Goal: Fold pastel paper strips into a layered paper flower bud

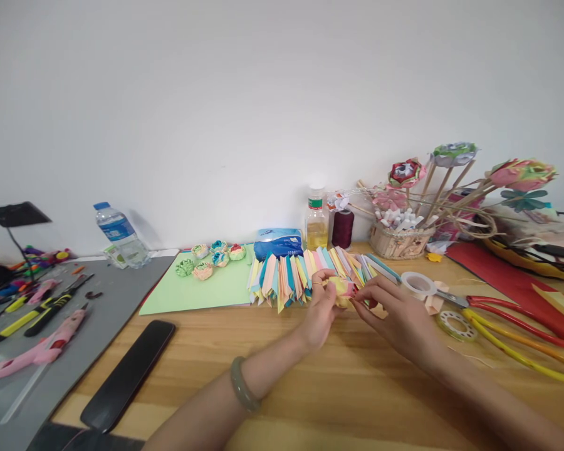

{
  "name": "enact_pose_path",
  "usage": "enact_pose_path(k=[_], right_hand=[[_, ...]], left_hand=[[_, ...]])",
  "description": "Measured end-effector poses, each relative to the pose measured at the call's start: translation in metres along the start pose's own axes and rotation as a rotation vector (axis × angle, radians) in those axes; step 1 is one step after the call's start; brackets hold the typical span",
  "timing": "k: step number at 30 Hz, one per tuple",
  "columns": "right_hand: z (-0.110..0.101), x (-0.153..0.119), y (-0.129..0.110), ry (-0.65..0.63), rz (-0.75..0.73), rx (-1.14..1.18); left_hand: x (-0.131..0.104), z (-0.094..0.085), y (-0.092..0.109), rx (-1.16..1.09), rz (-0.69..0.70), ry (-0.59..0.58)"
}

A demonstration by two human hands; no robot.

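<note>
Between my two hands is a small yellow and pink folded paper flower (341, 289), held just above the wooden table. My left hand (320, 307) grips its left side with thumb and fingers. The fingers of my right hand (388, 307) pinch at its right edge, where a bit of dark red shows; the exact grip there is partly hidden. Right behind my hands lies a long row of folded paper strips (282, 279) in many colours. Several finished-looking paper flowers (203, 270) sit on a light green sheet (169, 293) to the left.
Red and yellow handled scissors (507, 322), a white tape roll (418, 284) and a smaller tape roll (457, 326) lie at right. A phone (129, 374) and pink glue gun (42, 351) are at left. Behind stand a tissue pack (278, 242), bottle (316, 222), thread spool (343, 229) and basket (399, 243).
</note>
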State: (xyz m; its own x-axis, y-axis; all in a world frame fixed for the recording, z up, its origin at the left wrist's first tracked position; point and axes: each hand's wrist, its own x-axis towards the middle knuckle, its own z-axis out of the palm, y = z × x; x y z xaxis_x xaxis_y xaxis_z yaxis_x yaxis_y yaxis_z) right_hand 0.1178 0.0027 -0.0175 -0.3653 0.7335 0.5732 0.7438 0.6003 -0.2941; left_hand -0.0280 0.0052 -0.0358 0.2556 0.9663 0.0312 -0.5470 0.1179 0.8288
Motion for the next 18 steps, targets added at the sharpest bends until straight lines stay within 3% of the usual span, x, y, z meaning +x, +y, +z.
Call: enact_pose_path(k=[2, 3, 7, 10, 13, 16, 18], right_hand=[[-0.003, -0.003, 0.008, 0.040, -0.160, -0.189], [-0.006, -0.004, 0.012, 0.044, -0.238, -0.244], [-0.020, -0.005, 0.019, 0.013, -0.483, -0.317], [-0.023, -0.003, 0.018, 0.030, -0.565, -0.330], [-0.017, -0.001, 0.018, 0.116, -0.505, -0.295], [-0.012, 0.000, 0.017, 0.214, -0.252, -0.107], [-0.011, 0.001, 0.014, 0.181, -0.094, 0.035]], left_hand=[[0.005, -0.002, 0.006, -0.028, 0.091, 0.018], [0.007, -0.005, 0.009, -0.009, 0.070, 0.027], [0.016, -0.015, 0.019, 0.183, -0.199, -0.099], [0.015, -0.017, 0.024, 0.326, -0.256, -0.127], [0.012, -0.013, 0.024, 0.300, -0.208, -0.144], [0.009, -0.010, 0.022, 0.193, -0.164, -0.131], [0.008, -0.009, 0.020, 0.152, -0.149, -0.125]])
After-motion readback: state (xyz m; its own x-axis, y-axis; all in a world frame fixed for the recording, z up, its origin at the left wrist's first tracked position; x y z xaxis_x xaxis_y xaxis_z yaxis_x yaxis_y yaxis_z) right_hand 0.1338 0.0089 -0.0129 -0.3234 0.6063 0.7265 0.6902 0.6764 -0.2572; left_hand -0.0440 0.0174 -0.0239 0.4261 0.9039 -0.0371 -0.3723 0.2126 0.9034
